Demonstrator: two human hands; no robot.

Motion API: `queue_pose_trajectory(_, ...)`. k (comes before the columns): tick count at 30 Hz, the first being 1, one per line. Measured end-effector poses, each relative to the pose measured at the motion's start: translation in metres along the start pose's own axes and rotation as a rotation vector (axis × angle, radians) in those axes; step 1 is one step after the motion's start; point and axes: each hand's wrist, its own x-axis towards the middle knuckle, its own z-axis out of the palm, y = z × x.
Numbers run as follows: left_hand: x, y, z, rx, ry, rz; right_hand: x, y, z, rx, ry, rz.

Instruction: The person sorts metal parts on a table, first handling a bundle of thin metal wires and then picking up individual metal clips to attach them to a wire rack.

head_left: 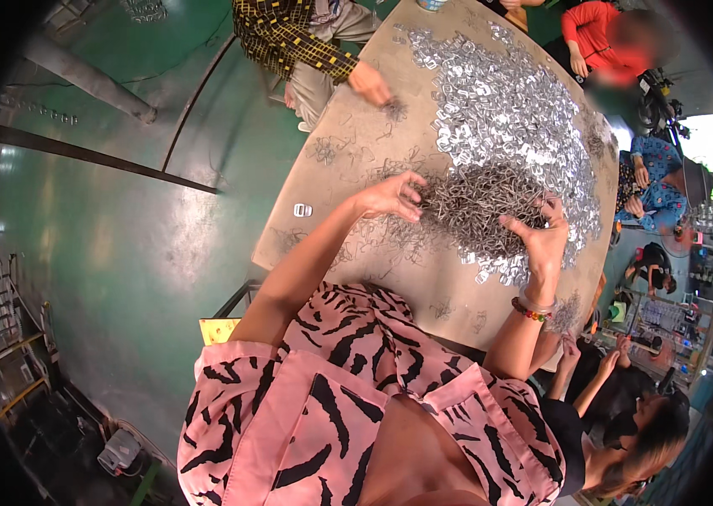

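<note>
A tangled clump of thin, dark grey bent wire pieces (pixel 487 211) is between my hands over the table. My right hand (pixel 544 234) grips its right side, the thumb lying over the wires and the fingers curled at the far edge. At the left edge, my left hand (pixel 392 196) has its fingers bent and apart, with nothing visible in them. Behind and under the clump spreads a large heap of shiny silver buckles (pixel 491 105). One lone buckle (pixel 302 210) lies to the left of my left hand.
Loose wire pieces are scattered on the brown table (pixel 335 173). Across from me, a co-worker's hand (pixel 371 84) touches a small wire bunch. Other people sit along the right side, one in a red top (pixel 597 42). A white tub (pixel 432 4) stands at the far edge.
</note>
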Motion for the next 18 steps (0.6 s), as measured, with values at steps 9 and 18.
queue_pose_trajectory(9,0.019,-0.012,0.009,0.540,0.056,-0.081,0.000,-0.024,-0.019,0.136,-0.038,-0.002)
queue_pose_trajectory(18,0.019,0.001,0.010,-0.124,-0.071,-0.101,-0.001,-0.018,-0.022,0.174,-0.074,0.021)
